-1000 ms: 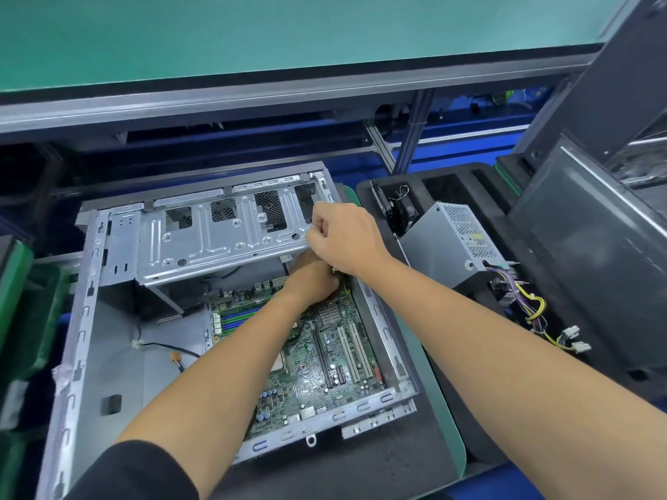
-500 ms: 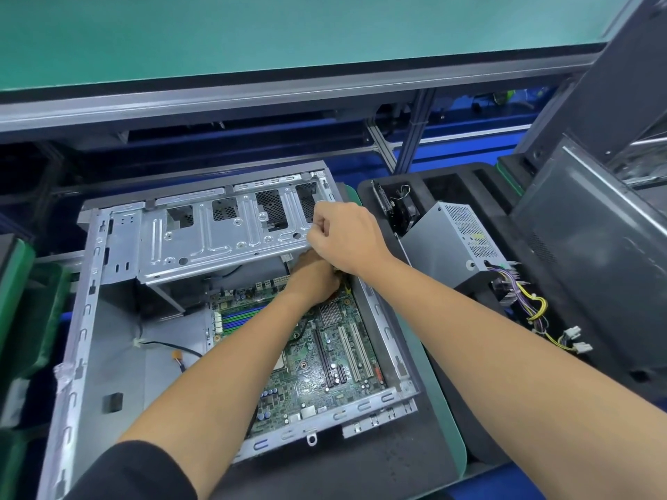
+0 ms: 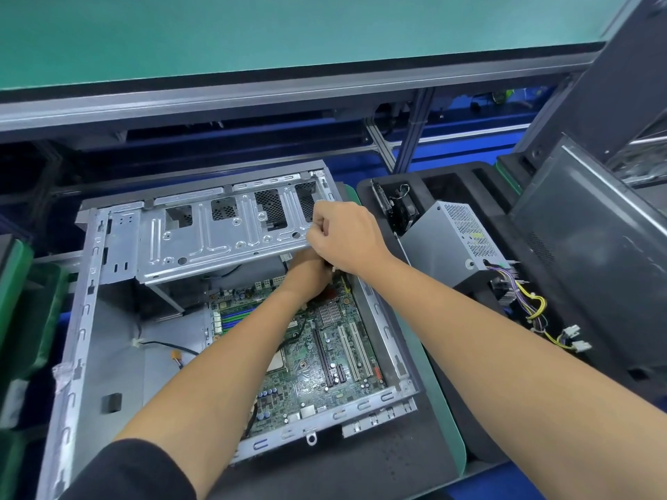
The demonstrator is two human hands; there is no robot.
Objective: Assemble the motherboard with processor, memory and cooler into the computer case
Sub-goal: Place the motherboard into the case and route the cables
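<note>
Right grip (image 3: 343, 238) above motherboard (image 3: 321, 359), curled

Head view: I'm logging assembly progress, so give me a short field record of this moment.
case: computer case lying open on the bench
motherboard: motherboard inside the case
left hand: left hand reaches under the drive cage; grip hidden
right hand: right hand curled at the cage's right end; what it holds is unclear
outside the case: power supply to the right
</note>
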